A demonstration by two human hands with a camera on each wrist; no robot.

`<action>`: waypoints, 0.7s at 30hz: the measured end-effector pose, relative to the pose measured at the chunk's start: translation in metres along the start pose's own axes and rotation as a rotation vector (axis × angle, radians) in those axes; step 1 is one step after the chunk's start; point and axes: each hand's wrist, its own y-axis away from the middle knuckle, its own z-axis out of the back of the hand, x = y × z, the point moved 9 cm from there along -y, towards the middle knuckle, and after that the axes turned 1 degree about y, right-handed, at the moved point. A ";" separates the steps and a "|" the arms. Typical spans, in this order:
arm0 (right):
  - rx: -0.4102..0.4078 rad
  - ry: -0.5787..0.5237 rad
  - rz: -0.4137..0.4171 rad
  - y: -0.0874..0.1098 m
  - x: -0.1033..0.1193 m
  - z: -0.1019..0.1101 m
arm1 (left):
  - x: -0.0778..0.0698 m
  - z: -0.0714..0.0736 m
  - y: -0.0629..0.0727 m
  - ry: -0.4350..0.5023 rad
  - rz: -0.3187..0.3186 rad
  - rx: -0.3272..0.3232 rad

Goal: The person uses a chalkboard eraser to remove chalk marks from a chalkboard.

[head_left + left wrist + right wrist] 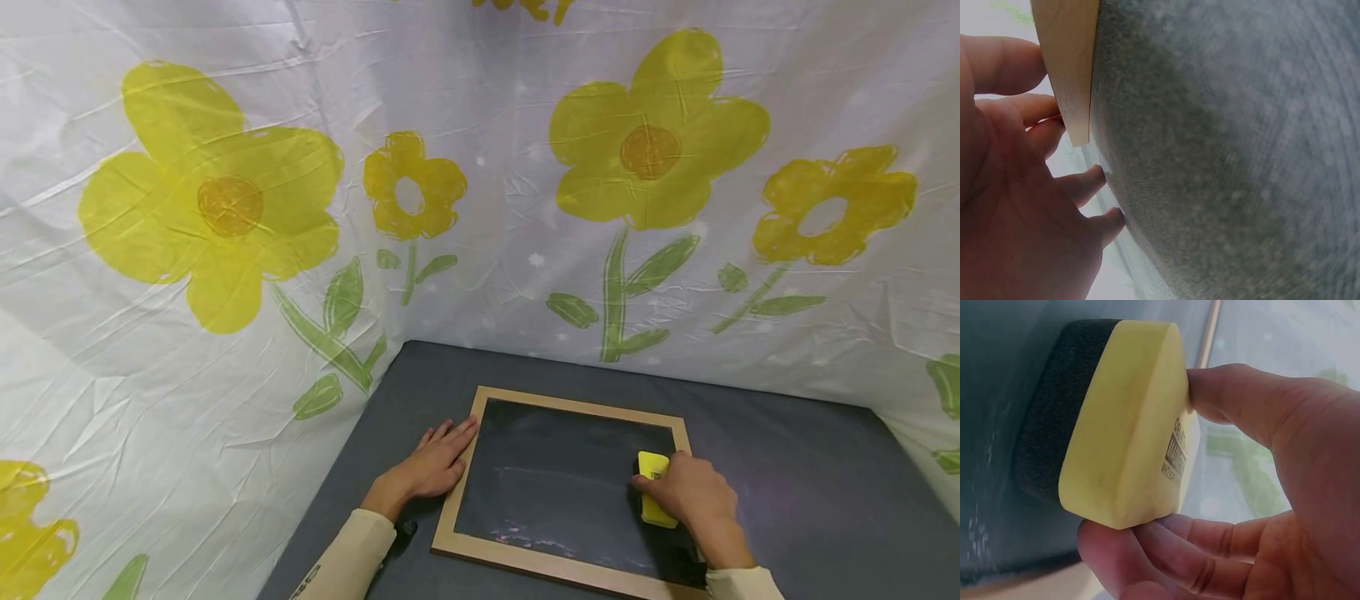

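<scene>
A small blackboard (pixel 555 483) in a light wooden frame (pixel 581 403) lies on the dark tabletop. Pale smudges show along its lower part. My right hand (pixel 705 500) grips a yellow board eraser (pixel 1125 412) by its edges, thumb on one side and fingertips on the other. The eraser's black felt pad (pixel 1054 412) faces down against the board's right part. At the board's left edge, my left hand (pixel 427 468) touches the wooden frame with fingers extended. In the left wrist view, its thumb meets the frame's side and two fingertips rest on the tabletop.
The dark grey table (pixel 810 500) extends around the board. A white cloth (pixel 495 250) printed with yellow flowers hangs behind and to the left of it. Beside the left cuff is a small black object (pixel 405 533).
</scene>
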 end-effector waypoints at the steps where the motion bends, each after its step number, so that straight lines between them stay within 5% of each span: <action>1: 0.005 0.002 -0.006 0.000 -0.002 0.000 | 0.000 0.000 0.000 0.003 0.000 0.000; 21: 0.041 0.005 -0.046 -0.001 -0.023 0.003 | -0.002 0.001 0.001 -0.003 0.012 0.014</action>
